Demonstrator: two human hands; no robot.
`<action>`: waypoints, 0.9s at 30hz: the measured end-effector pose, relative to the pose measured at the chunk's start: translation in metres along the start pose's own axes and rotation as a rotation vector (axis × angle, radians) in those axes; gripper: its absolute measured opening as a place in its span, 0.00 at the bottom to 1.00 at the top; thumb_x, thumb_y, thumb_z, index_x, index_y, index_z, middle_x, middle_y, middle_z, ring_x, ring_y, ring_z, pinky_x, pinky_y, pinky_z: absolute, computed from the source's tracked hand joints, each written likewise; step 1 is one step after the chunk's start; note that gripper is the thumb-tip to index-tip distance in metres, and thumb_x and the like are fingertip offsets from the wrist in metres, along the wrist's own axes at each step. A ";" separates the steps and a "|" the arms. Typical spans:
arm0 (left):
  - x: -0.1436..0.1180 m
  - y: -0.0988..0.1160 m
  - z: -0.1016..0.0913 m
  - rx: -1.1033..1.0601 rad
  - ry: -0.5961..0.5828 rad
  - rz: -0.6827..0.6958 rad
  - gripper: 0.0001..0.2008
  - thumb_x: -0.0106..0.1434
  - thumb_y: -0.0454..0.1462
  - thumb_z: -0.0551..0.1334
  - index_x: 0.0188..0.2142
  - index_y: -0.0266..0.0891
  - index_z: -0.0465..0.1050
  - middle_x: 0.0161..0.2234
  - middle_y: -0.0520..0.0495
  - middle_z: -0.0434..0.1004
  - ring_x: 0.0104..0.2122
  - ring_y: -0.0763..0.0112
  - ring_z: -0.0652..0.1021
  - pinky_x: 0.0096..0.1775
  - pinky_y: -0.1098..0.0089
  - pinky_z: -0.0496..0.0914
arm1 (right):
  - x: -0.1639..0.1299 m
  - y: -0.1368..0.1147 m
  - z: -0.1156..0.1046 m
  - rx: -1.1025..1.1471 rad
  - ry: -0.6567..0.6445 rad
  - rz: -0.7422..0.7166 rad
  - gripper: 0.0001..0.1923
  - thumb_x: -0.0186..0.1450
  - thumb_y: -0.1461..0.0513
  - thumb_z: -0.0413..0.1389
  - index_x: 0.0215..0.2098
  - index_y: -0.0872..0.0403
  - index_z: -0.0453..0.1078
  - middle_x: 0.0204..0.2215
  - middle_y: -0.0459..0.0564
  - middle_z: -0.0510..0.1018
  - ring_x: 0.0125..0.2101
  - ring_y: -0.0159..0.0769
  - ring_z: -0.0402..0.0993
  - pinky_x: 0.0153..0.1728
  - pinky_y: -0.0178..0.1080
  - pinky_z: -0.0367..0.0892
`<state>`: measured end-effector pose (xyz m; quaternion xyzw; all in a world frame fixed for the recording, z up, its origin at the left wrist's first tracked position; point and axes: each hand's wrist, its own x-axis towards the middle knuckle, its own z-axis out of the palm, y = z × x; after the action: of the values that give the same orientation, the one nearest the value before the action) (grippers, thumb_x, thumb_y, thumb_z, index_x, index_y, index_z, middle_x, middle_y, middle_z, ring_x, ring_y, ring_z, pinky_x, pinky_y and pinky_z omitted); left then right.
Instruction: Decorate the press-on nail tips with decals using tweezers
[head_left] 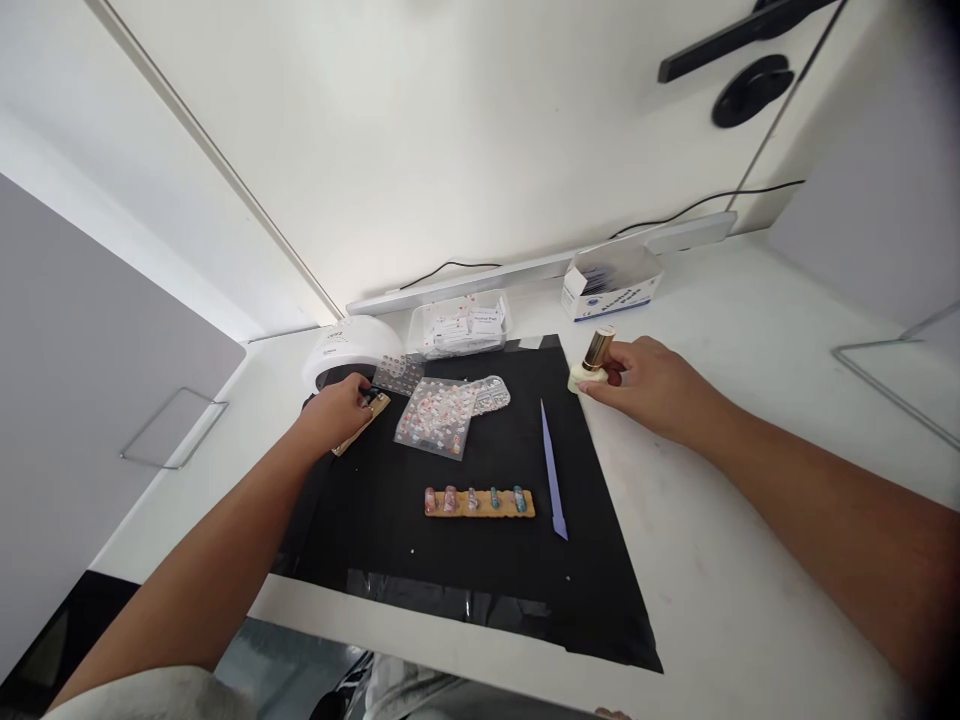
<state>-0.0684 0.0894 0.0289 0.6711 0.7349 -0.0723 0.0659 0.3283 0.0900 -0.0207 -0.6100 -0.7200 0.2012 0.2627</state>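
My left hand (337,410) grips the end of a wooden strip (363,424) right at the mouth of a white nail lamp (351,350) at the back left of a black mat (420,560). My right hand (651,385) holds a small cream polish bottle with a gold cap (592,362), standing on the white table just off the mat's right edge. A second wooden strip carrying several painted nail tips (480,501) lies in the middle of the mat. A lilac stick tool (551,468) lies to its right.
Clear bags of nail decorations (439,415) lie on the mat, with a clear plastic box (459,325) behind them. A white and blue carton (611,283) stands at the back by a long white bar (525,268). The table's front edge (450,655) is close to me.
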 end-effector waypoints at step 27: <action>-0.061 -0.060 0.021 -0.234 0.046 0.006 0.17 0.70 0.41 0.62 0.55 0.37 0.69 0.51 0.41 0.74 0.46 0.61 0.78 0.47 0.55 0.76 | 0.001 -0.006 0.002 -0.119 -0.051 -0.035 0.10 0.56 0.53 0.56 0.24 0.50 0.65 0.22 0.49 0.72 0.34 0.48 0.71 0.29 0.41 0.60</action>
<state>-0.1222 0.0201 0.0210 0.6623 0.7377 0.0296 0.1273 0.3224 0.0900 -0.0187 -0.6064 -0.7479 0.1686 0.2110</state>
